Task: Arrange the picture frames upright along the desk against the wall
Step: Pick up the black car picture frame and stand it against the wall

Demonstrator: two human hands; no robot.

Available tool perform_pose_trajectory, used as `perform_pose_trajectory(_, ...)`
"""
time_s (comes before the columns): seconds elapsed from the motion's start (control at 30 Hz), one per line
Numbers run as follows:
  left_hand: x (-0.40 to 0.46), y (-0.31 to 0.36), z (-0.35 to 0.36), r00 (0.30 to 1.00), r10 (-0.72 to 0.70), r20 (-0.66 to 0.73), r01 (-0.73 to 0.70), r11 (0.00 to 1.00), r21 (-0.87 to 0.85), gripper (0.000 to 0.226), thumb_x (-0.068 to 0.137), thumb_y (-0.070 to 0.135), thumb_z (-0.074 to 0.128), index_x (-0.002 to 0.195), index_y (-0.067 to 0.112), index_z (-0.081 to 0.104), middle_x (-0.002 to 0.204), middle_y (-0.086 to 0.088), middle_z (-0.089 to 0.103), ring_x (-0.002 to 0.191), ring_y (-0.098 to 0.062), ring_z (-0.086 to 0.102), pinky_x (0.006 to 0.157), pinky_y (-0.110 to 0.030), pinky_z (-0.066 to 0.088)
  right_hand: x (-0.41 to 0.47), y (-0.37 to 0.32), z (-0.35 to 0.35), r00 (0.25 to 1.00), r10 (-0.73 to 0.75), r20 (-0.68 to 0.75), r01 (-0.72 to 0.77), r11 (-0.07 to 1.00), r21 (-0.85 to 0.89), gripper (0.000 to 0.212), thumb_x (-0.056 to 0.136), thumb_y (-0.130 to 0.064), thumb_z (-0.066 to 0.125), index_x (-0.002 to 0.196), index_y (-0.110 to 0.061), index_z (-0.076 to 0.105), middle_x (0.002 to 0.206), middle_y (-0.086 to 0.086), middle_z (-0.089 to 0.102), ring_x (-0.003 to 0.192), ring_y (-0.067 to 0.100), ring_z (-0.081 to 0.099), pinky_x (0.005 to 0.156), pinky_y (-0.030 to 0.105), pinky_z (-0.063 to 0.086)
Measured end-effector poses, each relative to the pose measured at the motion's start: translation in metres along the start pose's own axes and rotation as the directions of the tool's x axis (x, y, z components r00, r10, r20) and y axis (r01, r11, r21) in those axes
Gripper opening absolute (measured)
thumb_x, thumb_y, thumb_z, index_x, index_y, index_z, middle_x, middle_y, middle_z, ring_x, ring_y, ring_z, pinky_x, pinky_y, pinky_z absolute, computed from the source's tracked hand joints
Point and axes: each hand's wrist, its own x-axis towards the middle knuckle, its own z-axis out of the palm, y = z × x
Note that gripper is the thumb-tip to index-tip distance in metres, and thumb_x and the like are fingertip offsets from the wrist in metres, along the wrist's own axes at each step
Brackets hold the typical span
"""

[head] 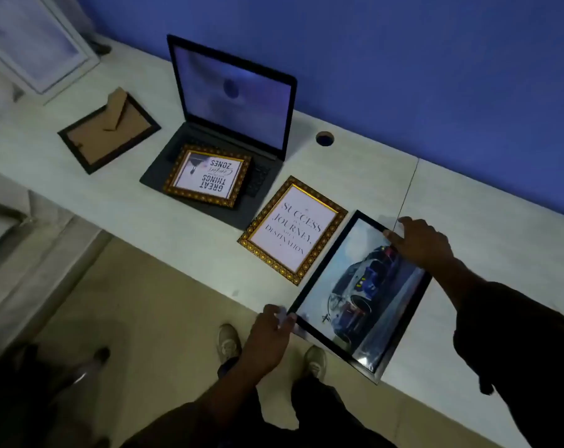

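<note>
Left hand (274, 321) pinching the near corner of a black-framed car picture (360, 294), right hand (419, 239) gripping its far edge, frame low over the pale counter (468, 221), gold-bordered "Success" frame (292, 229) flat just beyond the left hand, blue wall (403, 76) past the right

The gold-patterned frame (292, 230) lying near the middle of the table (468, 221) is showing "SUCCESS", "JOURNEY," and "DESTINATION" in thin dark capitals, with small words between them too fine to read; the second gold frame (207, 175), resting on the laptop (229, 124) to the left, is showing "GREAT THINGS" and "ZONES" upside down, with a script line between them that is staying illegible; the car print's (360, 295) markings are too blurred to read.
</note>
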Motion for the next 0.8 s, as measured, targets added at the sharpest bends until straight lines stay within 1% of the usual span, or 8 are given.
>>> perform_pose_trajectory(0.1, -0.005, -0.004, 0.026, 0.957, -0.267, 0.11, 0.283, 0.942, -0.179, 0.048, 0.081, 0.066, 0.062, 0.103, 0.023, 0.057, 0.109, -0.008, 0.068, 0.099, -0.023, 0.066, 0.094, -0.037, 0.054, 0.005, 0.012, 0.012, 0.991, 0.04, 0.124, -0.043, 0.999, 0.019, 0.071, 0.088, -0.073, 0.042, 0.131, -0.017, 0.051, 0.127, 0.022, 0.058, 0.116, 0.042, 0.059, 0.101, 0.054, 0.047)
perform_pose_trajectory(0.23, -0.012, 0.003, 0.055, 0.878, -0.413, 0.242, 0.462, 0.862, -0.208, 0.041, 0.098, 0.051, 0.053, 0.113, 0.014, 0.056, 0.104, -0.007, 0.063, 0.08, -0.015, 0.06, 0.064, -0.026, 0.045, -0.001, 0.015, 0.029, 0.993, 0.04, 0.108, -0.042, 0.999, 0.025, 0.069, 0.088, -0.069, 0.044, 0.124, -0.012, 0.054, 0.123, 0.024, 0.055, 0.113, 0.047, 0.058, 0.096, 0.055, 0.05)
perform_pose_trajectory(0.3, -0.017, 0.009, 0.069, 0.858, -0.439, 0.268, 0.499, 0.835, -0.232, 0.048, 0.098, 0.047, 0.056, 0.127, 0.008, 0.057, 0.111, -0.005, 0.062, 0.085, -0.015, 0.059, 0.061, -0.024, 0.043, -0.006, 0.013, 0.03, 0.996, 0.034, 0.078, -0.035, 0.999, 0.013, 0.067, 0.091, -0.067, 0.046, 0.127, -0.011, 0.054, 0.124, 0.024, 0.054, 0.115, 0.046, 0.056, 0.096, 0.054, 0.049)
perform_pose_trajectory(0.4, -0.02, 0.013, 0.085, 0.839, -0.44, 0.32, 0.538, 0.754, -0.375, 0.039, 0.092, 0.048, 0.065, 0.114, 0.016, 0.062, 0.111, -0.004, 0.065, 0.094, -0.018, 0.061, 0.075, -0.029, 0.048, -0.01, 0.011, 0.033, 0.996, 0.021, 0.09, -0.023, 1.0, 0.012, 0.067, 0.091, -0.068, 0.044, 0.122, -0.01, 0.055, 0.121, 0.024, 0.056, 0.115, 0.045, 0.055, 0.096, 0.053, 0.048)
perform_pose_trajectory(0.5, -0.021, 0.012, 0.096, 0.827, -0.464, 0.317, 0.561, 0.662, -0.497, 0.07, 0.073, 0.056, 0.075, 0.126, 0.017, 0.054, 0.117, -0.005, 0.067, 0.109, -0.023, 0.063, 0.099, -0.043, 0.049, -0.013, 0.012, 0.039, 0.991, 0.072, 0.116, -0.077, 0.996, 0.037, 0.076, 0.088, -0.076, 0.039, 0.123, -0.01, 0.053, 0.124, 0.024, 0.055, 0.119, 0.044, 0.054, 0.1, 0.053, 0.046)
perform_pose_trajectory(0.6, -0.025, 0.01, 0.097, 0.829, -0.448, 0.336, 0.558, 0.623, -0.547, 0.096, 0.056, 0.061, 0.081, 0.135, 0.018, 0.047, 0.131, -0.007, 0.062, 0.119, -0.028, 0.061, 0.099, -0.044, 0.05, -0.013, 0.017, 0.038, 0.975, 0.143, 0.168, -0.168, 0.975, 0.147, 0.089, 0.085, -0.082, 0.034, 0.13, -0.007, 0.049, 0.13, 0.026, 0.052, 0.123, 0.044, 0.051, 0.103, 0.053, 0.043)
perform_pose_trajectory(0.7, -0.034, 0.014, 0.089, 0.847, -0.409, 0.339, 0.531, 0.636, -0.559, 0.088, 0.064, 0.057, 0.081, 0.134, 0.02, 0.042, 0.135, -0.004, 0.058, 0.122, -0.026, 0.058, 0.097, -0.041, 0.05, -0.013, 0.022, 0.03, 0.971, 0.164, 0.174, -0.204, 0.946, 0.25, 0.093, 0.084, -0.084, 0.03, 0.125, -0.003, 0.053, 0.128, 0.027, 0.057, 0.118, 0.042, 0.056, 0.101, 0.049, 0.045)
perform_pose_trajectory(0.8, -0.035, 0.02, 0.075, 0.911, -0.344, 0.228, 0.413, 0.749, -0.519, 0.07, 0.086, 0.045, 0.074, 0.136, 0.016, 0.035, 0.128, -0.004, 0.059, 0.11, -0.02, 0.062, 0.075, -0.03, 0.052, -0.022, 0.01, 0.014, 0.985, 0.147, 0.092, -0.17, 0.928, 0.332, 0.08, 0.092, -0.076, 0.027, 0.11, -0.005, 0.06, 0.117, 0.024, 0.065, 0.109, 0.04, 0.06, 0.093, 0.045, 0.045)
